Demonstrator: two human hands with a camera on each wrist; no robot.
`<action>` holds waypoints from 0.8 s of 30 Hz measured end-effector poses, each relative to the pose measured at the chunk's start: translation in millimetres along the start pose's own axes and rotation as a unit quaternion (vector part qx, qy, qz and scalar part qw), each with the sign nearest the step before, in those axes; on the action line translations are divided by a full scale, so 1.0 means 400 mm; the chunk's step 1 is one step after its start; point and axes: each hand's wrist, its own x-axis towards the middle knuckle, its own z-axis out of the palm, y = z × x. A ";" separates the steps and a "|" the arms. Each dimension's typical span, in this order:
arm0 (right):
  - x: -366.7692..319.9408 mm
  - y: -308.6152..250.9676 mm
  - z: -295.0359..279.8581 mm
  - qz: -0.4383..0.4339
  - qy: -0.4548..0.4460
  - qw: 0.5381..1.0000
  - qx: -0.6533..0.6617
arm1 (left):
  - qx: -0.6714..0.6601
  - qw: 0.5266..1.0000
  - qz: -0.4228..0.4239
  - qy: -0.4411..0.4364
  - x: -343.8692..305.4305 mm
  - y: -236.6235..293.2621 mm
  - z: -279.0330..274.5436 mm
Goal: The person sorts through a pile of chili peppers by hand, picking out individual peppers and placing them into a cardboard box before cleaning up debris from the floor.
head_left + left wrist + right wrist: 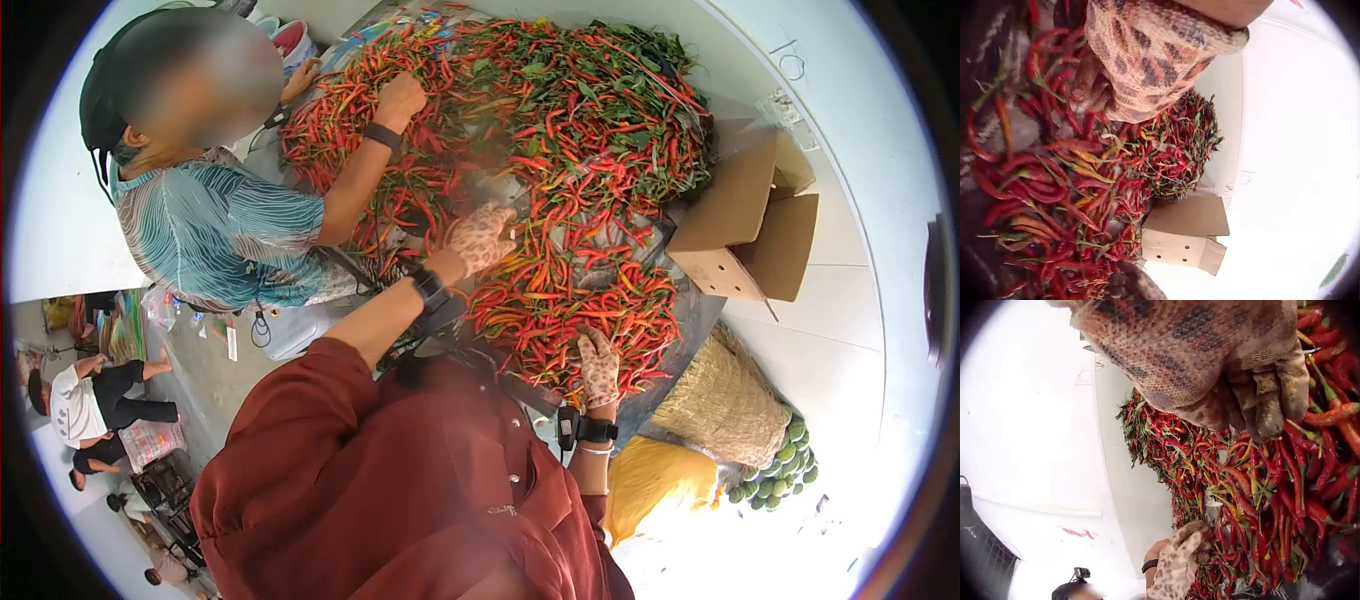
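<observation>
Red chili peppers (560, 340), a few of them yellow or orange, lie in a wide heap. Over the middle of it is my left hand (480, 240), in a spotted glove, its fingers loosely bent above the chilies. No chili shows between those fingers in the left wrist view. At the near right side of the heap, my right hand (599, 368) rests on the chilies in a matching glove. Its fingers (1266, 403) bend loosely downward in the right wrist view, and the palm side is hidden.
A person in a patterned teal shirt (240, 230) works at the heap on the left. Leafy chili plants (640, 120) are piled at the back. To the right stand an open cardboard box (730, 230), a woven sack (725, 400), a yellow sack (655, 485) and round green produce (785, 465).
</observation>
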 end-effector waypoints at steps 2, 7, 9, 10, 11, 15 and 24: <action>-0.011 0.003 -0.010 0.066 -0.006 0.996 0.063 | 0.017 0.999 -0.013 -0.039 0.054 -0.003 0.029; -0.022 0.024 -0.017 0.050 0.003 0.996 0.073 | 0.036 0.997 -0.018 -0.058 0.085 -0.058 0.058; -0.020 0.035 -0.015 0.051 0.001 0.996 0.077 | 0.038 0.997 -0.034 -0.062 0.071 -0.078 0.050; -0.015 0.052 -0.013 0.031 0.007 0.998 0.056 | -0.014 0.998 -0.052 -0.025 0.059 -0.097 0.052; -0.011 0.068 -0.013 0.011 0.013 0.999 0.035 | -0.066 0.995 -0.070 0.012 0.048 -0.118 0.051; -0.010 0.021 -0.008 0.071 -0.004 0.994 0.084 | -0.109 0.993 -0.005 0.044 0.021 -0.233 0.067; 0.008 0.041 -0.007 0.050 -0.004 0.996 0.067 | -0.005 0.972 -0.001 0.235 -0.020 -0.223 0.010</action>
